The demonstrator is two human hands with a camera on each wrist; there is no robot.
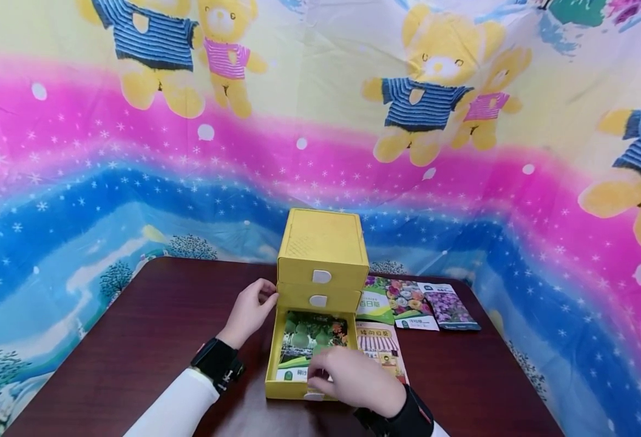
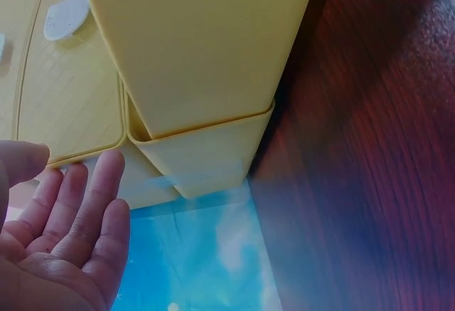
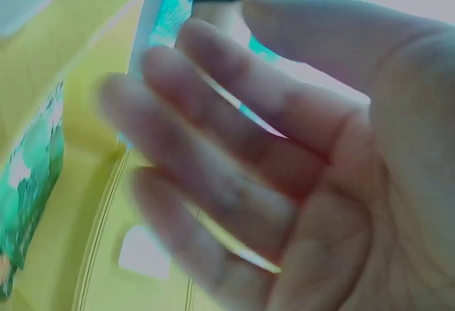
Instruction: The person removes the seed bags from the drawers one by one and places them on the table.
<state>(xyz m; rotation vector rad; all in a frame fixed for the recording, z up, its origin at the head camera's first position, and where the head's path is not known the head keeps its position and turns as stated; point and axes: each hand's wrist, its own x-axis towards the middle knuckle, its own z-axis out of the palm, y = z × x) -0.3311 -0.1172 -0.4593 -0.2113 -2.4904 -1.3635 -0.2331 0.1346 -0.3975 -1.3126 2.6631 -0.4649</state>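
A yellow drawer box [image 1: 323, 233] stands on the table, its bottom drawer [image 1: 284, 391] pulled out. In that drawer lies a seed packet [image 1: 301, 337] with green gourds pictured on it. My left hand [image 1: 248, 311] is by the box's left side, fingertips close to its edge; whether they touch I cannot tell. The left wrist view shows its fingers [image 2: 96, 201] loosely bent and holding nothing. Over the drawer's front, near its white tab [image 1: 314, 397], hovers my right hand [image 1: 356, 379]. Its fingers [image 3: 192, 161] are slightly bent and blurred, with nothing in them.
Right of the box lie several seed packets: a green one [image 1: 374, 309], one with mixed flowers [image 1: 410, 298] and a purple-flowered one [image 1: 450, 306]. A striped-awning packet [image 1: 377, 343] is beside the open drawer. Behind the dark table [image 1: 178, 328] hangs a bear-print cloth [image 1: 298, 145].
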